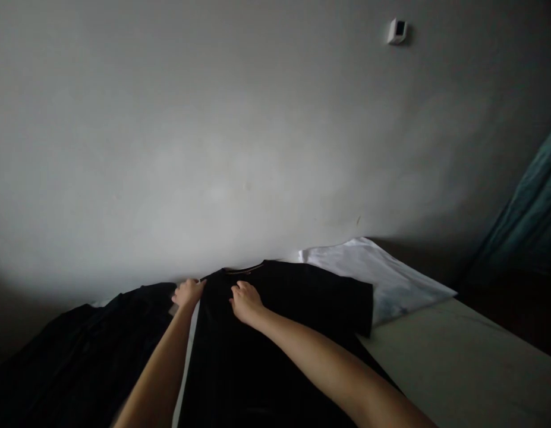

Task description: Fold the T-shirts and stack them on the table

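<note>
A dark garment [79,348] is lying in soft folds at the far left, close to the grey wall [239,137] and barely readable in the dim light. Just beside it, a person's left hand [189,292] is reaching the edge of a black T-shirt [275,351] near the collar [243,269], its fingers curled; the light is too poor to tell whether they are gripping the cloth or only touching it. A narrow strip of white [188,356] is showing between the left forearm and the shirt. The right hand [245,302] is resting on the shirt's chest just below the neckline, fingers bent and close together, with no clear grip visible. The shirt is lying spread out, collar toward the wall and its sleeve [364,309] extending to the right. A white garment [373,273] is lying partly beneath it, its corner pointing right over a pale surface [457,356]. High on the wall, a small white wall-mounted device [397,31] is catching the light, while a teal curtain [529,208] is hanging at the far right.
</note>
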`<action>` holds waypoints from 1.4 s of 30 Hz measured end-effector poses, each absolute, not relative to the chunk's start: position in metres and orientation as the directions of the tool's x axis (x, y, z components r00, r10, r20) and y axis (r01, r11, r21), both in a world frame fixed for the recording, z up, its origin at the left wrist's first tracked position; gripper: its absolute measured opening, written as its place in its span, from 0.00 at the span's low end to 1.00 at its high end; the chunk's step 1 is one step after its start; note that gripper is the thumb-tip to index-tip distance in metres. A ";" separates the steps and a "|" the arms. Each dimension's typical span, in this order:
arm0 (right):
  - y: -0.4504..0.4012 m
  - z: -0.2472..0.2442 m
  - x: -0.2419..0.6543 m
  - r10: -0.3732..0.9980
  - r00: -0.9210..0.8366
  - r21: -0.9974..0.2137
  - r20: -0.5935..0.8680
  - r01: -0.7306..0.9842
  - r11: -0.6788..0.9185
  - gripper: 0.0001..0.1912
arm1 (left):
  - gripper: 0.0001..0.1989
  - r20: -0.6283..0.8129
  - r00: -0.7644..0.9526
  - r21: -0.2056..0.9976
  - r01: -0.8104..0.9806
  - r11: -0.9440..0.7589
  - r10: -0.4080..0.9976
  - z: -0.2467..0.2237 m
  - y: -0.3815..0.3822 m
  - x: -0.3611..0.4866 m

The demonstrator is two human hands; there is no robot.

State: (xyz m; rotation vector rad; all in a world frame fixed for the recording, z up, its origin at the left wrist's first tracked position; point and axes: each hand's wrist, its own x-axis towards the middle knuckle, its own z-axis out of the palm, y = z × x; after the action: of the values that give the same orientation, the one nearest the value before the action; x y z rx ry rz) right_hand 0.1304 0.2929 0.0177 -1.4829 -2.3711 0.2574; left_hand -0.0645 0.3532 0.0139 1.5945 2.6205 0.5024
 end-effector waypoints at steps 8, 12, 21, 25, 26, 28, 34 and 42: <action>0.292 -0.010 0.112 0.805 -0.570 -0.345 0.163 0.732 0.588 0.30 | 0.11 0.218 -0.353 0.325 0.905 0.274 0.910 0.006 0.378 -0.070; 0.285 -0.020 0.104 0.812 -0.576 -0.400 0.091 0.726 0.560 0.39 | 0.14 0.346 -0.340 0.293 0.925 0.243 0.875 -0.002 0.367 -0.052; 0.267 -0.018 0.140 0.832 -0.537 -0.418 0.140 0.730 0.541 0.47 | 0.19 0.301 0.164 0.225 0.945 -0.237 0.939 -0.033 0.334 -0.030; 0.241 -0.010 0.203 0.867 -0.494 -0.406 0.057 0.782 0.472 0.48 | 0.23 0.235 0.180 0.174 0.959 -0.224 0.955 -0.034 0.333 -0.045; 0.233 -0.007 0.222 0.875 -0.481 -0.403 0.050 0.792 0.458 0.47 | 0.23 0.232 0.163 0.138 0.970 -0.198 0.959 -0.032 0.334 -0.043; 0.215 -0.001 0.265 0.898 -0.434 -0.408 0.077 0.808 0.425 0.40 | 0.23 0.240 0.160 0.057 0.982 -0.178 0.958 -0.024 0.333 -0.029; 0.146 0.014 0.389 0.980 0.047 -0.500 0.192 0.864 0.056 0.10 | 0.15 0.131 0.369 0.117 0.916 -0.384 0.920 0.021 0.321 0.091; 0.060 -0.002 0.403 0.961 0.275 -0.488 -0.008 0.838 -0.244 0.14 | 0.16 0.069 0.405 0.198 0.890 -0.410 0.912 0.038 0.297 0.311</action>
State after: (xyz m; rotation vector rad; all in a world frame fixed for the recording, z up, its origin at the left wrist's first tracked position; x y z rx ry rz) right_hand 0.4033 0.0600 -0.0023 -2.1626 -1.6268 0.4327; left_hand 0.3114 0.2973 0.0377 2.5225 1.6271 0.2507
